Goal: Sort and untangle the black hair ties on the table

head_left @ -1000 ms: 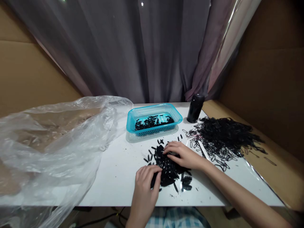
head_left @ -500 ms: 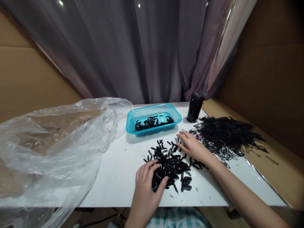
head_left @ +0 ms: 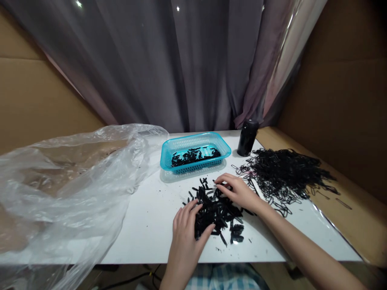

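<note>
A loose heap of small, elongated black pieces (head_left: pixel 216 213) lies on the white table between my hands. My left hand (head_left: pixel 187 225) rests against the heap's left side, fingers curved and thumb apart, cupped around its edge. At the far right side of the heap is my right hand (head_left: pixel 237 191), palm down with fingers bent and slightly parted from the thumb. Its fingertips are by a few black pieces at the upper edge, and the palm hides some of them. Behind the heap, a blue plastic basket (head_left: pixel 169 164) holds more such black pieces.
A pile of thin black loops (head_left: pixel 286 173) spreads at the right, over the table edge onto cardboard. A dark cylinder (head_left: pixel 248 137) stands behind it. Crumpled clear plastic (head_left: pixel 99 193) covers the left side. Cardboard walls (head_left: pixel 338 100) and a grey curtain (head_left: pixel 151 72) surround the table (head_left: pixel 145 229).
My right hand has moved left and slightly toward me, over the heap's upper right edge, with its fingers closer together. My left hand has hardly moved. The basket stays in place.
</note>
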Demonstrator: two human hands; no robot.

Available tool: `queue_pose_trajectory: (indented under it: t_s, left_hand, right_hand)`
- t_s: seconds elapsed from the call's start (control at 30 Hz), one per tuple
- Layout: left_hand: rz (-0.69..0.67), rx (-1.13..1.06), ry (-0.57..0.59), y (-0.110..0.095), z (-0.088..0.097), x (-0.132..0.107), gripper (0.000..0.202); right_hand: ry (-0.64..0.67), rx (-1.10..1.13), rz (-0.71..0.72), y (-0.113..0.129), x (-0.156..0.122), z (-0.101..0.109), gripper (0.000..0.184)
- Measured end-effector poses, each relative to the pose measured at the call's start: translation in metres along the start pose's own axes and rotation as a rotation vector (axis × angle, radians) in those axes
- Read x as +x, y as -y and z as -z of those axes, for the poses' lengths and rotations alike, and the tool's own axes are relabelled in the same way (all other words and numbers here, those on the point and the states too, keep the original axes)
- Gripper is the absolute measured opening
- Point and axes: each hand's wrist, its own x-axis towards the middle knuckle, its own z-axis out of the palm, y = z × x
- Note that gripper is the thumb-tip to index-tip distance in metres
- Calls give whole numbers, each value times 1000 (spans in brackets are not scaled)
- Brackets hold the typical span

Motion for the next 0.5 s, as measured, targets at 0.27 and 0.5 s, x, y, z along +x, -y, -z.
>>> queue_pose_trajectory:
  t_s: [0.27,0.5]
  left_hand:
    - [-11,24,-38,-3,-1,0,36]
    - [-15,27,-45,-3,0,0,34]
  right_hand:
    - [67,-66,-42,12,-2,-35,37]
    - [163,21,-3,15,-1,-27,34]
